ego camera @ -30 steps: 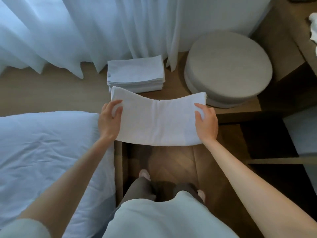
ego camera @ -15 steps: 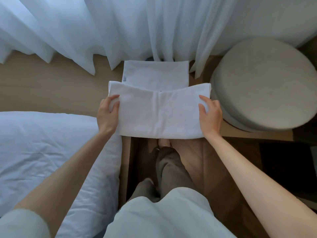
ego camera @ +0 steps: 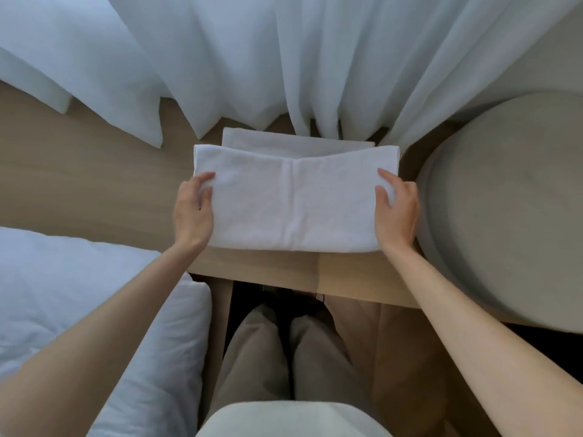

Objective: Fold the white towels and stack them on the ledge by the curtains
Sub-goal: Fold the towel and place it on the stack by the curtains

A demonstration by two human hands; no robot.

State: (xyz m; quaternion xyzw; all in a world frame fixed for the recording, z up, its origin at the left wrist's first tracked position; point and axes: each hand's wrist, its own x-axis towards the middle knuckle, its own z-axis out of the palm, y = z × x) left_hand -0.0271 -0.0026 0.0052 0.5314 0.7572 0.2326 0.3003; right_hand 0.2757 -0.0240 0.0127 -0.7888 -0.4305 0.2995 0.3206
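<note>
Standing beside the bed (ego camera: 79, 310), I pinch the folded towel (ego camera: 293, 206) at both short ends, left hand (ego camera: 192, 212) and right hand (ego camera: 399, 212) each in a closed grip on it; it hangs over the towel stack (ego camera: 284, 141) on the ledge (ego camera: 94, 184), just before the curtains (ego camera: 284, 58).

Sheer curtains (ego camera: 284, 58); round grey pouf (ego camera: 504, 209); white bedding (ego camera: 79, 310).

Mid-frame, the towel (ego camera: 293, 206) overlaps the stack (ego camera: 296, 141) on the ledge (ego camera: 94, 184), left hand (ego camera: 192, 212) at its left end, right hand (ego camera: 399, 209) at its right. Above hang the curtains (ego camera: 284, 58); stool (ego camera: 511, 200) right; bed (ego camera: 79, 310) lower left.
</note>
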